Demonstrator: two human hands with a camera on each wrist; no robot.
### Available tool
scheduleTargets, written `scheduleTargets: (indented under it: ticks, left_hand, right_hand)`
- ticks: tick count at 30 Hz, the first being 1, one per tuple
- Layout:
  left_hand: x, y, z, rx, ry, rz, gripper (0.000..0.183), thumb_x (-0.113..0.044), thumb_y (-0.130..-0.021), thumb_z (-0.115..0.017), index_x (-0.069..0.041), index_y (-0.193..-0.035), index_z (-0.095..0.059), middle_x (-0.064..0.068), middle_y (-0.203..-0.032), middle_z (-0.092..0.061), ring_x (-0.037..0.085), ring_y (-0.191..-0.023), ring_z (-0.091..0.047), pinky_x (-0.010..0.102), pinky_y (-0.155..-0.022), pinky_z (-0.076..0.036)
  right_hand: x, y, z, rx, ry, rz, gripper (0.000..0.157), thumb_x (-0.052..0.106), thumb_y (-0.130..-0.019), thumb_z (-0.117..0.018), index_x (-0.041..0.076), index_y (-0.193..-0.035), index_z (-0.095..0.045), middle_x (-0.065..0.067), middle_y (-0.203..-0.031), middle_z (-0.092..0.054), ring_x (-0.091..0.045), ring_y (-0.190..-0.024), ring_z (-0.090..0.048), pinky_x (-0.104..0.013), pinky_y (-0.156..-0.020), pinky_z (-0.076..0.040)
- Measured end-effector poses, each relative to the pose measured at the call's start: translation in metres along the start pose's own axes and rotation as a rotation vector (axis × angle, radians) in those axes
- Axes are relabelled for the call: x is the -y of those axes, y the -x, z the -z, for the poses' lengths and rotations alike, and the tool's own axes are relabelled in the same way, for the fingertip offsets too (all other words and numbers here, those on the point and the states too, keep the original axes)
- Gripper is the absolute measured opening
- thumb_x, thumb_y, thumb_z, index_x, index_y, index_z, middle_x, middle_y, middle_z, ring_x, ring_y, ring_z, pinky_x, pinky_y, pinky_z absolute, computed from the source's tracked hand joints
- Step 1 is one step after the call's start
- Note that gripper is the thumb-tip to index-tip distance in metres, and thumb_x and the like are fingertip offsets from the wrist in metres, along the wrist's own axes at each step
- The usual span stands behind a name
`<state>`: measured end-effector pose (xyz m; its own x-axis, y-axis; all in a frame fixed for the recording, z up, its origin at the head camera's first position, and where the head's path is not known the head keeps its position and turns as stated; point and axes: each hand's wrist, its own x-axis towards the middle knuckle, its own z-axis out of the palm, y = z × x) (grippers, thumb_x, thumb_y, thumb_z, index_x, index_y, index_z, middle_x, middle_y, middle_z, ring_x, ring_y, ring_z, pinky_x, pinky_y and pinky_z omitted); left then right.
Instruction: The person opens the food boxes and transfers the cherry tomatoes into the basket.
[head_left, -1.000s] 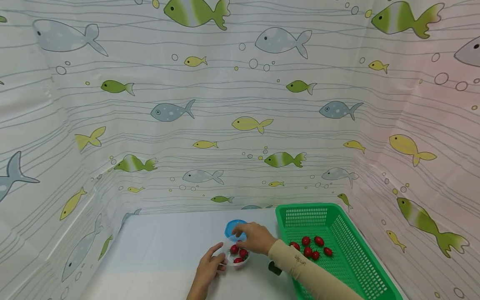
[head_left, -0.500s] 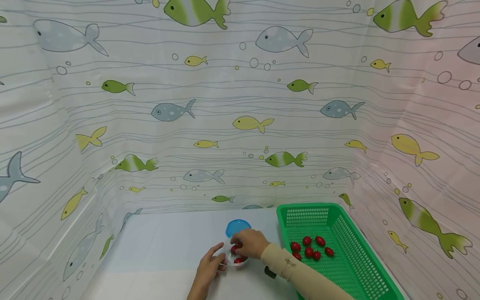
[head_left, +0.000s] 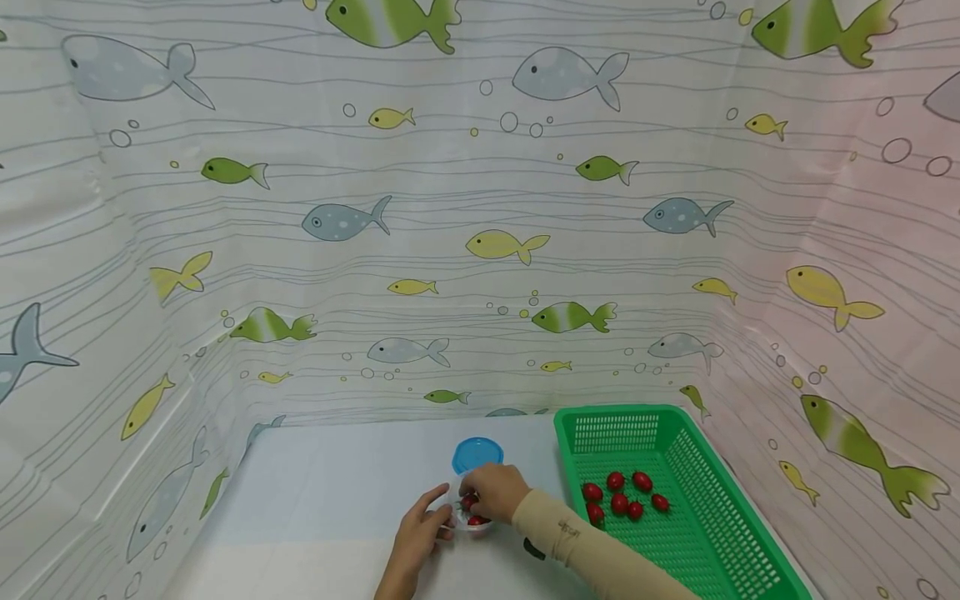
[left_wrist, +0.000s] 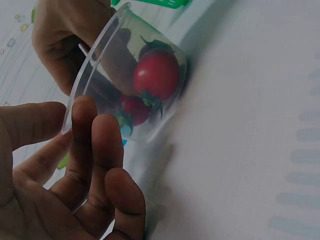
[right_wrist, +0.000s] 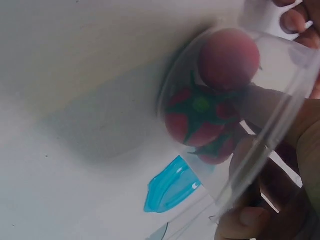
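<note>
A clear plastic bowl (left_wrist: pixel 91 55) holds several small red tomatoes (left_wrist: pixel 157 75) with green calyxes. My left hand (head_left: pixel 420 529) is at the bowl's left side, pinching its rim between thumb and fingers in the left wrist view. The right hand (head_left: pixel 498 492) reaches down into the bowl from the right. Through the clear wall in the right wrist view, its thumb and bent fingers close around a tomato (right_wrist: pixel 200 112) among the others. In the head view the right hand hides part of the bowl. Behind the bowl lies a blue lid (head_left: pixel 477 454).
On the right stands a green slotted basket (head_left: pixel 558 433) with several tomatoes (head_left: pixel 619 504) inside. The white table (head_left: pixel 322 492) extends to the left of the bowl. A fish-patterned curtain (head_left: pixel 420 317) surrounds the table at the back and sides.
My right hand has come down from above the bowl into it, its fingers drawing together on a tomato. The blue lid now shows more fully. The left hand stays at the rim.
</note>
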<state>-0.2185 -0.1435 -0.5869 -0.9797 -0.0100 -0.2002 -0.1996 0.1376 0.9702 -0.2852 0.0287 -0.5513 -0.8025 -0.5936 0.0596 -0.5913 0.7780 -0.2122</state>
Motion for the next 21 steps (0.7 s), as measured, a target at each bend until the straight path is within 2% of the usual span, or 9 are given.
scheduleTargets:
  ticks: [8, 21]
  left_hand:
    - [-0.0001, -0.0007, 0.0, -0.005, -0.005, 0.009, 0.053, -0.028, -0.101, -0.06, -0.007, -0.149, -0.049, 0.005, -0.089, -0.072, 0.021, -0.077, -0.068, 0.034, -0.064, -0.045]
    - [-0.0005, -0.001, -0.0002, -0.01, -0.009, 0.011, 0.053, -0.027, -0.1, -0.059, -0.007, -0.148, -0.049, 0.006, -0.089, -0.072, 0.019, -0.075, -0.067, 0.034, -0.064, -0.045]
  right_hand:
    - [0.0036, 0.0007, 0.0006, -0.01, 0.029, 0.018, 0.018, 0.024, -0.082, -0.086, 0.022, -0.099, -0.081, 0.013, -0.087, -0.073, 0.0, -0.073, -0.062, -0.027, -0.066, -0.053]
    - [0.0007, 0.0021, 0.0007, -0.001, -0.004, 0.031, 0.017, 0.024, -0.083, -0.086, 0.021, -0.099, -0.08, 0.014, -0.084, -0.071, 0.002, -0.071, -0.058, -0.024, -0.063, -0.051]
